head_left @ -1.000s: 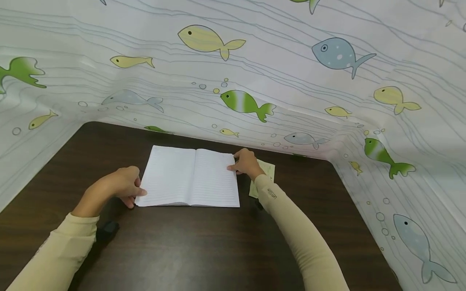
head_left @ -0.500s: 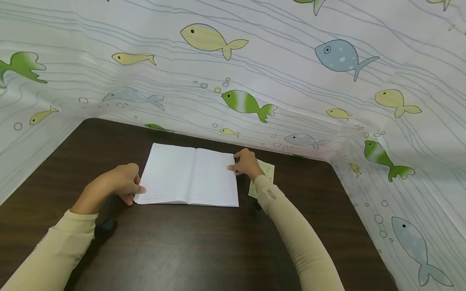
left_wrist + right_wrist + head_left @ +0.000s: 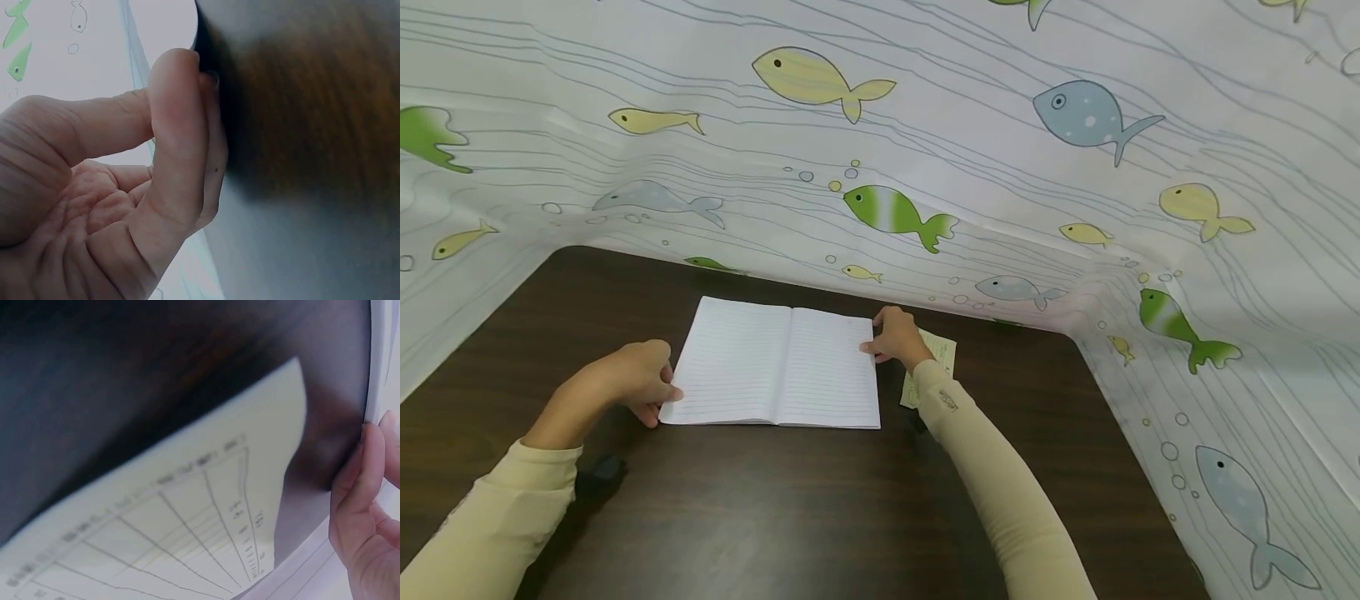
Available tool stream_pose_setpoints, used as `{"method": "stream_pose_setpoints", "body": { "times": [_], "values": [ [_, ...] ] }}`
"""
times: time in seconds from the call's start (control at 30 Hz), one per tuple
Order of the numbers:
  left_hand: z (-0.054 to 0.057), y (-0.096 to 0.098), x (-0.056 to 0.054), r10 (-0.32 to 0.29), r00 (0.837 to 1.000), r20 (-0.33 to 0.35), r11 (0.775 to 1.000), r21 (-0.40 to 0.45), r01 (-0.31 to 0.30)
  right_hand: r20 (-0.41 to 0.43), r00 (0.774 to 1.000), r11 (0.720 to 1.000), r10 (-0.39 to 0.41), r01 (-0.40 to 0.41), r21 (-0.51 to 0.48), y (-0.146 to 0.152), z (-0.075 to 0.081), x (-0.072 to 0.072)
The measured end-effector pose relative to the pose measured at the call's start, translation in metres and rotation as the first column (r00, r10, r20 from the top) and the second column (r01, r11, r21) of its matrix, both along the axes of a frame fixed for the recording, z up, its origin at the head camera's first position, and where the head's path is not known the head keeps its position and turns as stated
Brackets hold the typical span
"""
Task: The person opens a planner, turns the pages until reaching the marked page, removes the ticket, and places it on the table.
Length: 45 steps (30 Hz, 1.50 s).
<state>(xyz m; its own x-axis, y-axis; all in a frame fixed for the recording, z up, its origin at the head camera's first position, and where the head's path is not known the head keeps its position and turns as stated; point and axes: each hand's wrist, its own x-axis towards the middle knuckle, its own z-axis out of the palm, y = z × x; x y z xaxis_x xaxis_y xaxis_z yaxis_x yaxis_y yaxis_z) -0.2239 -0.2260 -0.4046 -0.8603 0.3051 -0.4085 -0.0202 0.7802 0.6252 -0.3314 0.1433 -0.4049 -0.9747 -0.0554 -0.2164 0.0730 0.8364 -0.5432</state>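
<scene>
An open notebook (image 3: 775, 367) with lined white pages lies on the dark wooden table, its fold running down the middle. At its lower left corner my left hand (image 3: 632, 379) pinches the page edge, thumb on top and fingers beneath. My right hand (image 3: 898, 335) pinches the right edge near the top, thumb over the page. In the left wrist view the fingers (image 3: 178, 137) curl under a white page edge. Beside my right hand lies a pale yellow printed slip (image 3: 187, 512), partly covered by the right forearm in the head view.
The dark table (image 3: 760, 508) is enclosed at the back and sides by a white sheet (image 3: 925, 108) printed with fish. Under each wrist a small black object shows, such as the one (image 3: 602, 471) by the left sleeve.
Both hands keep their grip on the notebook's edges. The whole head view shifts slightly to the left; hands, notebook and slip keep about the same places relative to one another.
</scene>
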Motion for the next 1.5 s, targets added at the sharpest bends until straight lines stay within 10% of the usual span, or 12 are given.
{"method": "stream_pose_setpoints", "body": {
  "times": [0.43, 1.1, 1.5],
  "values": [
    [0.009, -0.002, -0.005, -0.030, 0.999, -0.025, 1.000, 0.003, 0.030, 0.016, 0.999, 0.999, 0.037, -0.037, 0.027, 0.006, 0.001, -0.002],
    [0.083, 0.042, -0.005, -0.130, 0.965, -0.228, 0.991, -0.070, 0.117, 0.055, 0.995, 0.996, 0.088, -0.087, -0.014, 0.008, 0.005, -0.005],
    [0.106, 0.089, -0.015, -0.174, 0.957, -0.231, 0.985, -0.018, 0.174, 0.026, 0.996, 0.995, 0.090, -0.089, -0.040, 0.012, 0.002, -0.007]
  ]
}}
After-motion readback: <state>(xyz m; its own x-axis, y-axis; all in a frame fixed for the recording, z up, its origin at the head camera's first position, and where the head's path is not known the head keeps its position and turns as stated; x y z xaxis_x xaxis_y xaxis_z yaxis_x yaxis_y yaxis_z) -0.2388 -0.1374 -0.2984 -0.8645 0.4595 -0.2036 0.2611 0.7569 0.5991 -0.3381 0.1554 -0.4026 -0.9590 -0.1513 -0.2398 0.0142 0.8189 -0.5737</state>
